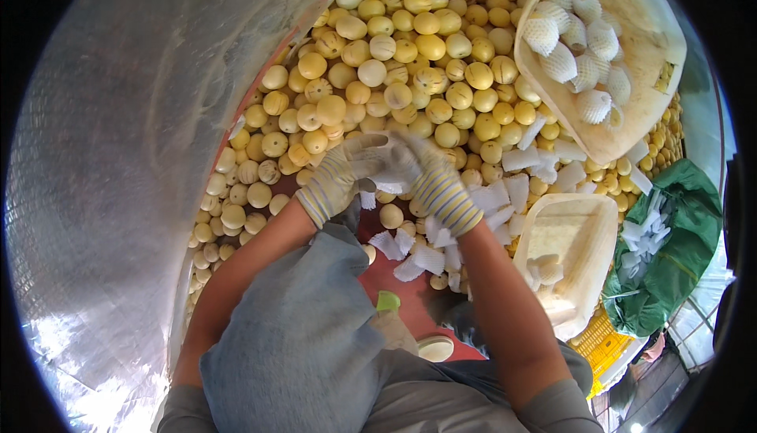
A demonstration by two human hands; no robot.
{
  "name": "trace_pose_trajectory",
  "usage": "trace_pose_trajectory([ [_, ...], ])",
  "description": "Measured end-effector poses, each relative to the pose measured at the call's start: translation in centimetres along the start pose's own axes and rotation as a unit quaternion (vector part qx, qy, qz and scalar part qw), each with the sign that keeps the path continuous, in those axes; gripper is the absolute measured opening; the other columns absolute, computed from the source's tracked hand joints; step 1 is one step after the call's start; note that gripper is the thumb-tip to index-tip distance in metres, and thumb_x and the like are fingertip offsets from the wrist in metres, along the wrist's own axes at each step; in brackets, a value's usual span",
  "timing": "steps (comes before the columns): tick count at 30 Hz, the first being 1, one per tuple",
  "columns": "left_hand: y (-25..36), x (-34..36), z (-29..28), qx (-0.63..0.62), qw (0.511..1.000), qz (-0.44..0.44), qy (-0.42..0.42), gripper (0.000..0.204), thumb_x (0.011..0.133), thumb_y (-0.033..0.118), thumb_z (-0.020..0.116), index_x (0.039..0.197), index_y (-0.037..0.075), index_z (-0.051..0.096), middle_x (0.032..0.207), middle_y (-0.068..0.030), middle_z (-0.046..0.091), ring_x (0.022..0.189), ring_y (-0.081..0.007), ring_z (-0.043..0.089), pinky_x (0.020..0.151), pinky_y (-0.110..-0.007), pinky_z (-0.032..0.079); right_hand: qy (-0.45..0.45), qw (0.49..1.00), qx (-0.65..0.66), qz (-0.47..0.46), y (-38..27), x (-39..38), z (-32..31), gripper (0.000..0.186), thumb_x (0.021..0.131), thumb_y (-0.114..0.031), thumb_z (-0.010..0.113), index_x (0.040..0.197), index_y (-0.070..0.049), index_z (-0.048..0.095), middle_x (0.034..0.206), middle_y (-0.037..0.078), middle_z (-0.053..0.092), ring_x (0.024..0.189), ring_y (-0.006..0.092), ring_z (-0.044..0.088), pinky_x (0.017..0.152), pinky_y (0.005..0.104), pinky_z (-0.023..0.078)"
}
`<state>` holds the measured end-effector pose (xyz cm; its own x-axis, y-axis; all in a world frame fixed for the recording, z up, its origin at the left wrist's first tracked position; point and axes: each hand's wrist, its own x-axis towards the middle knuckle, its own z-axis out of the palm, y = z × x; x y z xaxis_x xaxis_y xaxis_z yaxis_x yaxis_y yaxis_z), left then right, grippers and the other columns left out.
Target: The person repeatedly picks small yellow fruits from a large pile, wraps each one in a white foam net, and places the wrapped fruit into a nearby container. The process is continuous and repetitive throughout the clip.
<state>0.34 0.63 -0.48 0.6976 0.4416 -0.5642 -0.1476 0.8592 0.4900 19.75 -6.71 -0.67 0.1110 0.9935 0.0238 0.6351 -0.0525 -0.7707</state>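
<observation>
Both my hands wear whitish knit gloves with striped cuffs and meet over the near part of a heap of yellow, dark-streaked melons (430,46). My left hand (347,169) is curled, thumb side toward the right one. My right hand (422,169) is closed in against it and smeared by motion. Something pale sits between them, but fingers and blur hide what it is. White foam net sleeves (430,258) lie scattered below and to the right of my hands. A loose melon (391,215) rests just beneath them.
A large cream tub (662,110) at the upper right holds several foam-netted fruits. Below it stands a smaller cream tub (587,275) with a few inside. Right of that are a green sack (686,259) of foam sleeves and a yellow crate (603,346). A translucent sheet (142,133) borders the left.
</observation>
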Motion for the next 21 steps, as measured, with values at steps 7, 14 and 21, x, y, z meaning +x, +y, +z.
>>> trace_pose_trajectory([
  [7,-0.2,0.9,-0.6,0.116,0.989,-0.003,0.094,0.052,0.086,0.015,0.072,0.133,0.005,0.053,0.117,-0.0055,0.063,0.097,-0.0141,0.063,0.068,-0.026,0.056,-0.065,0.963,-0.199,0.168,4.2,10.9,-3.2,0.054,0.089,-0.032,0.063,0.137,-0.010,0.052,0.131,0.019,0.058,0.120,0.0355,0.056,0.104,0.0425,0.044],
  [14,-0.1,0.1,-0.8,0.045,0.993,0.017,0.108,0.061,0.088,0.029,0.072,0.139,0.007,0.047,0.111,-0.0032,0.061,0.096,-0.0144,0.062,0.077,-0.031,0.056,-0.045,0.968,0.170,0.177,1.1,8.0,-4.1,0.062,0.077,-0.016,0.076,0.134,-0.003,0.054,0.121,0.015,0.065,0.112,0.0250,0.063,0.096,0.0362,0.050],
  [21,0.6,-0.1,0.8,0.081,0.997,0.007,-0.011,0.082,0.081,0.045,0.077,0.142,0.004,0.040,0.110,-0.0054,0.062,0.098,-0.0146,0.062,0.080,-0.031,0.056,-0.004,0.998,0.055,0.018,-3.9,-0.3,-1.3,0.059,0.068,-0.008,0.078,0.125,-0.005,0.059,0.116,0.017,0.064,0.111,0.0359,0.059,0.097,0.0422,0.048],
])
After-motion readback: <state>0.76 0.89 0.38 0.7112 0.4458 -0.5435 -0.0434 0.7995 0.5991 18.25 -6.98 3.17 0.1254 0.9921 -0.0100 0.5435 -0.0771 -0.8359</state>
